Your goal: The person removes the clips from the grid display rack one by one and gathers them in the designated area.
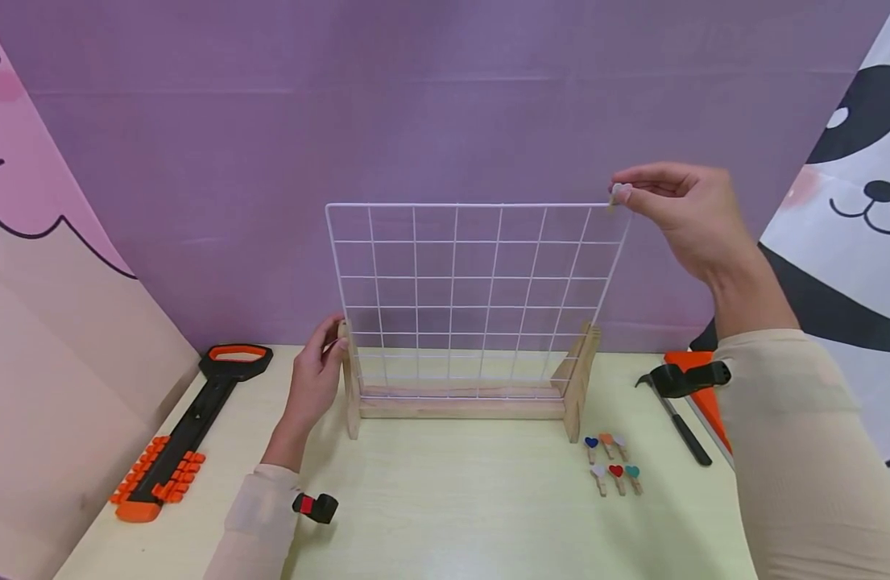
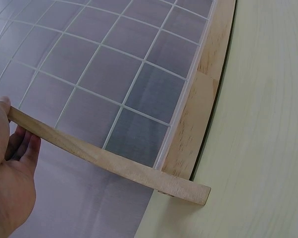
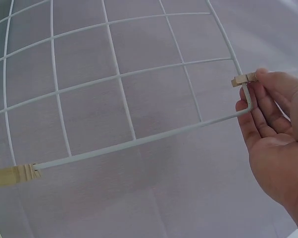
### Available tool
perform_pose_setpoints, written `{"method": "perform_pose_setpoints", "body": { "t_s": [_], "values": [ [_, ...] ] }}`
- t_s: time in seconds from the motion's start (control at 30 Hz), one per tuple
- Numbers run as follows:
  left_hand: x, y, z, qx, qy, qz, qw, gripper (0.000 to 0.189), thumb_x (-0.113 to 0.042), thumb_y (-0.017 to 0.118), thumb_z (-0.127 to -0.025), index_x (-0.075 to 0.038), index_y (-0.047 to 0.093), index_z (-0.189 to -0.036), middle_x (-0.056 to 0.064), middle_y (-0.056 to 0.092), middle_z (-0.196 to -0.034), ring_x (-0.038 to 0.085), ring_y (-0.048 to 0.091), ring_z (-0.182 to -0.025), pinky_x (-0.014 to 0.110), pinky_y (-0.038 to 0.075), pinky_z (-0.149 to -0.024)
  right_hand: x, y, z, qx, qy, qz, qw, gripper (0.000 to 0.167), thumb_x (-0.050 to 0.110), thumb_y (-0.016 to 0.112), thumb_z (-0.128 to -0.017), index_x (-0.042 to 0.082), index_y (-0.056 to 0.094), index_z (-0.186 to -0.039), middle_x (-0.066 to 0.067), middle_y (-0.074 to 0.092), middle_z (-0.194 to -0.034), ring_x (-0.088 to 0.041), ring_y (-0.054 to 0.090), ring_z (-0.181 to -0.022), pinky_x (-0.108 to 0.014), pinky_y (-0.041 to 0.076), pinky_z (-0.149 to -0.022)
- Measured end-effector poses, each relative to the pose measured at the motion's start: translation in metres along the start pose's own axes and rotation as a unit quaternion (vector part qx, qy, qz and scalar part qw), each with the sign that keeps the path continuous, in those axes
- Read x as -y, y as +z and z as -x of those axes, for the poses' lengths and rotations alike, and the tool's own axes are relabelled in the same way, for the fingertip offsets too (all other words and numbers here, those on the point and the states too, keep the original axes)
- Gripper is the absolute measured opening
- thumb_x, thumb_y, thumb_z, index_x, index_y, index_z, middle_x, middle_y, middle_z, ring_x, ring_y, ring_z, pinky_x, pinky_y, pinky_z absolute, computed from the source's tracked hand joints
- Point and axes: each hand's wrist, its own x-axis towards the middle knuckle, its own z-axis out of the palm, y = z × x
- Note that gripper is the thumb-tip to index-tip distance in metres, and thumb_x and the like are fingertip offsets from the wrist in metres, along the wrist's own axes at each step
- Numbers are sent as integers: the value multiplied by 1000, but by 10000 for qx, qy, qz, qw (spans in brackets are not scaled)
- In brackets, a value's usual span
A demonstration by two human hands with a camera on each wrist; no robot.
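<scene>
A white wire grid panel (image 1: 456, 205) stands upright in a pale wooden stand (image 1: 462, 410). My left hand (image 1: 317, 374) holds the top of the stand's left upright (image 2: 89, 150), thumb on one side and fingers on the other. At the panel's top right corner, my right hand (image 1: 694, 217) pinches a small wooden clothespin (image 3: 244, 79) between thumb and fingers. The head view shows a pale decoration (image 1: 622, 192) on this clothespin. In the right wrist view its tip overlaps the frame wire just beside the corner.
Several small clothespins with coloured hearts, one a red heart (image 1: 616, 470), lie in two rows right of the stand. Farther right are a hammer (image 1: 687, 433) and an orange item (image 1: 708, 407). A black and orange tool (image 1: 205, 411) lies at left. A purple backdrop (image 1: 445, 105) hangs behind.
</scene>
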Motion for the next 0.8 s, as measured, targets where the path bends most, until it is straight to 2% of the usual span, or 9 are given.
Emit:
{"method": "perform_pose_setpoints", "body": {
  "t_s": [0.2,0.4,0.57,0.67,0.8],
  "values": [
    [2,0,1,2,11,18,10000,49,-18,54,-108,-11,43,-155,16,53,-153,32,51,-142,39,42,-118,0,1,-1,-79,-114,233,9996,25,8,80,-89,-1,77,-112,3,78,-95,-12,68,-95,-11,54,-89],
    [1,0,1,-27,51,33,10000,48,-15,54,-108,-13,44,-155,16,55,-151,31,52,-141,37,43,-118,0,3,-1,-168,-267,103,9994,19,3,79,-89,-1,78,-108,3,78,-93,-12,68,-92,-12,55,-87],
    [1,0,0,-49,100,32,9999,48,-14,55,-107,-11,44,-154,17,54,-151,32,52,-141,36,43,-117,8,3,1,-272,-380,41,9989,22,6,79,-90,-1,77,-111,2,76,-97,-13,63,-98,-11,54,-88],
    [1,0,-1,-56,74,38,9999,48,-15,55,-107,-12,44,-154,16,54,-151,32,52,-141,36,43,-117,13,3,4,-185,-438,-35,9989,27,7,79,-90,-3,75,-114,0,75,-100,-14,64,-99,-10,54,-90],
    [1,1,-1,-38,35,52,10000,49,-16,55,-107,-11,44,-154,16,54,-152,32,52,-141,37,43,-117,16,3,13,-193,-525,185,9983,29,6,78,-91,-4,73,-118,0,75,-102,-13,68,-96,-9,55,-90]
  ]
}}
